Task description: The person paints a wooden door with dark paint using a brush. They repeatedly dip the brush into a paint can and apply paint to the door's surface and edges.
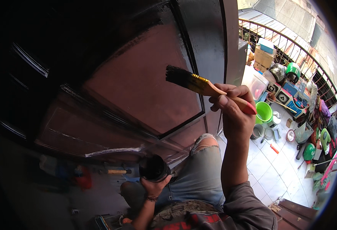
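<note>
My right hand (239,109) is closed round the wooden handle of a paintbrush (210,91), raised in front of a panelled door. Its dark bristles point left and look coated in black; whether they touch the door, I cannot tell. The door (149,80) has a reddish-brown panel whose frame and upper left edge are covered in wet-looking black paint. Lower down, my left hand (155,186) grips a dark paint can (153,168) above my lap. Its inside looks black, and the paint level cannot be made out.
Beyond the door edge on the right, a tiled floor (270,168) holds a green bucket (263,112), several cans, a red-handled tool (274,148), helmets (293,72) and boxes (263,57) beside a railing (291,40). A paint roller (116,171) lies at lower left in shadow.
</note>
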### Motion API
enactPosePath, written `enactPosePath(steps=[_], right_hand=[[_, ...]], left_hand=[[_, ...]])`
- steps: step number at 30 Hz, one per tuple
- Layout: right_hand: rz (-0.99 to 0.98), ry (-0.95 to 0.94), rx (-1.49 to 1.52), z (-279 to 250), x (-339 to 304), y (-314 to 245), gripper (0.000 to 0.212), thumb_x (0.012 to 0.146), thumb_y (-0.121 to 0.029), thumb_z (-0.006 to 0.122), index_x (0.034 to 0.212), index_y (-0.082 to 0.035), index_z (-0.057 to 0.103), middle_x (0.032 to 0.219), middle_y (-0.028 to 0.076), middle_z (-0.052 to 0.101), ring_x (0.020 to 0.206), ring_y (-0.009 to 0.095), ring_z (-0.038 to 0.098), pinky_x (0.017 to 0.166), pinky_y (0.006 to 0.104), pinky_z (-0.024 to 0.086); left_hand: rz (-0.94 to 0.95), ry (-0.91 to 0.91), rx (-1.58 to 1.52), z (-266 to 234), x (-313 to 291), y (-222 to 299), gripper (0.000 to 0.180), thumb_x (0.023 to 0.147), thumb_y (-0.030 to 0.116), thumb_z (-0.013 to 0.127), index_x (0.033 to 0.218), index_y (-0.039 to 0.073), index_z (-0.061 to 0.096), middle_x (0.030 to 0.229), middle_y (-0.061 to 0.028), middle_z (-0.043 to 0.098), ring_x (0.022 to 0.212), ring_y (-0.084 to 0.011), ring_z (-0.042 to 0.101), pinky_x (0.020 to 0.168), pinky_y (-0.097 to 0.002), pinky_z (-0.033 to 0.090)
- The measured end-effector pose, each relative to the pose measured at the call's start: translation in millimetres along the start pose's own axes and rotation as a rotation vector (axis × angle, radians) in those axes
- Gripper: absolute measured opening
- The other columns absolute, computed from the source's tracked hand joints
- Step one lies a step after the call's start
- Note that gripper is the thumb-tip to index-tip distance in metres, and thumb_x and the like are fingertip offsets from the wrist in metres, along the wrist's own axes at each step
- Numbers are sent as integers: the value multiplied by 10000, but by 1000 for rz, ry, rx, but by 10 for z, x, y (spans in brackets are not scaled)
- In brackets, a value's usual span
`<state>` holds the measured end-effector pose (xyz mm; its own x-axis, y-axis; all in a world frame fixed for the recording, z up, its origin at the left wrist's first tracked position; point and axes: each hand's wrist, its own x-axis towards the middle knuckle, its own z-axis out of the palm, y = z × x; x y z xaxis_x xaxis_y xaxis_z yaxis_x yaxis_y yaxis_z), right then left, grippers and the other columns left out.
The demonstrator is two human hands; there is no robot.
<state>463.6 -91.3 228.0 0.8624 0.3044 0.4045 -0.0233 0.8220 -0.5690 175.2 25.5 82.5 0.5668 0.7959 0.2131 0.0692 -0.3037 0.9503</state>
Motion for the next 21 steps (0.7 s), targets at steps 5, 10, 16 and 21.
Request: enactPosePath(steps=[5, 10, 16, 21], right_hand=[[50, -78, 85, 48, -286, 30, 163, 867, 11, 713, 934, 9, 564, 1076, 270, 674, 877, 285, 706, 733, 357, 593], [-186, 49, -225, 511, -146, -33, 174, 872, 5, 731, 977, 16, 593, 1026, 209, 702, 824, 214, 710, 742, 298, 578], [-985, 141, -823, 1066, 561, 337, 156, 802, 40, 744, 915, -35, 666, 991, 111, 722, 891, 242, 719, 753, 325, 560], [-1019, -84, -1035, 1622, 384, 803, 215, 802, -15, 694, 980, 1, 574, 913, 166, 595, 806, 337, 599, 693, 417, 506]], left_hand=[[127, -73, 21, -144, 75, 140, 781, 597, 131, 927, 1257, -12, 534, 1143, -100, 666, 1006, -193, 673, 911, -342, 539], [125, -95, -1, -286, 28, 137, 847, 584, 159, 934, 1296, -7, 506, 1174, -115, 660, 1028, -210, 672, 922, -353, 536], [135, -34, -35, -420, -254, -41, 848, 556, 145, 941, 1280, 5, 522, 1156, -104, 655, 1025, -205, 661, 927, -351, 528], [1, -26, -110, -558, -461, -181, 821, 546, 112, 936, 1253, 7, 530, 1144, -98, 648, 1020, -199, 655, 926, -356, 527]])
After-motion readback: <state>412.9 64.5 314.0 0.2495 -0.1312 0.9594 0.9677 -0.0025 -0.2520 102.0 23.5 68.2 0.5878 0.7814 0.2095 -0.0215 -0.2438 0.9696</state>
